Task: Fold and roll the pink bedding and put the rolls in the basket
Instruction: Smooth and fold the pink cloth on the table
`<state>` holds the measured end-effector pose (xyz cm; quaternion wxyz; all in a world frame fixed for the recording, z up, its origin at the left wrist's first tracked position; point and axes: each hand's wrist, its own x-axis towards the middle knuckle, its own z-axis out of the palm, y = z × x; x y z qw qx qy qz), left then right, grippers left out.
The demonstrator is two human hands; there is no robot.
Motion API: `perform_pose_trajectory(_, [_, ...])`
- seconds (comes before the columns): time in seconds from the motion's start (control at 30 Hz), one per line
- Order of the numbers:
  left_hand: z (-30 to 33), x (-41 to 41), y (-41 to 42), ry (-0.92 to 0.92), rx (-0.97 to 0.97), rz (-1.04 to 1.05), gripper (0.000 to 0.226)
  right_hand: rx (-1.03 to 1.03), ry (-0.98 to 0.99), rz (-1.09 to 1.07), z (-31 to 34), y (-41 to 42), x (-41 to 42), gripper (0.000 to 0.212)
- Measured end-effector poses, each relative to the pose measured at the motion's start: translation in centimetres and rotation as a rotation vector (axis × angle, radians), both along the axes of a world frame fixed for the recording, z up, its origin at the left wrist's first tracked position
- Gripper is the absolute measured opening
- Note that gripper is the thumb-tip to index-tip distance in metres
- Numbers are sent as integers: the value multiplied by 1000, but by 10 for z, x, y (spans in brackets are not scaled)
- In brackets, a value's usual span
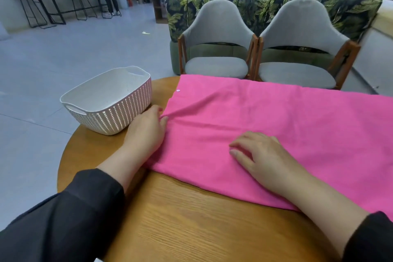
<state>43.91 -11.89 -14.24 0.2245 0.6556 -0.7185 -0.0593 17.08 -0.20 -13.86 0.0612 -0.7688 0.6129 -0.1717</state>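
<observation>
The pink bedding [276, 125] lies spread flat across the round wooden table [191, 219], reaching past its right edge. A small white button shows near its far left corner. My left hand [146, 132] is at the cloth's left edge and pinches a small ridge of fabric between thumb and fingers. My right hand [261, 155] rests palm down on the middle of the cloth with fingers relaxed. The white woven basket [110, 110] stands empty at the table's left edge, just beyond my left hand.
Two grey chairs [217, 49] stand side by side behind the table, in front of a leaf-patterned sofa back [265, 6]. A person in black sits beyond it. Bar stools and a high table stand far left on the tiled floor.
</observation>
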Motion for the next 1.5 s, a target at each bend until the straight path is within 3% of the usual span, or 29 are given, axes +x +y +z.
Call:
perform_pose_trajectory(0.07, [5,-2,-15,-98,55,69,45,41,40,-10,-7,-7,2,47])
perform_pose_trajectory(0.13, [14,-5,-28,-84,188,116,47,108,56,-49,-14,-11,2,59])
perform_pose_trajectory(0.27, [32,-5,-40,-55,391,62,58,43,-68,-109,-24,-8,0,74])
perform_pose_trajectory(0.37, [32,-7,-39,178,387,-7,35,8,-125,-135,-26,-5,-2,72])
perform_pose_trajectory(0.43, [34,-7,-42,392,282,1,21,10,-123,-160,-22,-3,-3,66])
perform_pose_trajectory(0.47, [35,-6,-44,405,195,13,18,21,-105,-167,-22,-2,-3,67])
perform_pose_trajectory(0.57, [34,-1,-49,259,64,46,16,79,-42,-182,-20,0,-3,83])
perform_pose_trajectory(0.73, [19,6,-49,223,136,19,33,130,43,-206,-23,-1,-1,85])
perform_pose_trajectory(0.83, [10,14,-42,-70,67,-5,42,176,84,-200,-23,0,-1,92])
perform_pose_trajectory(0.9, [6,9,-36,-206,9,-76,46,204,111,-190,-21,-1,0,87])
perform_pose_trajectory(0.97, [6,-3,-36,-229,-4,-134,42,244,133,-169,-18,-1,0,77])
perform_pose_trajectory(1.13, [4,-29,-55,-122,64,-164,35,190,76,-151,6,-14,-13,51])
perform_pose_trajectory(1.27, [10,-40,-91,90,88,-73,36,90,-58,-206,25,-55,-33,28])
perform_pose_trajectory(1.37, [15,-45,-127,175,123,39,38,52,-63,-218,27,-95,-52,23])
perform_pose_trajectory(1.5, [14,-54,-170,109,242,116,32,35,-39,-211,15,-151,-74,27])
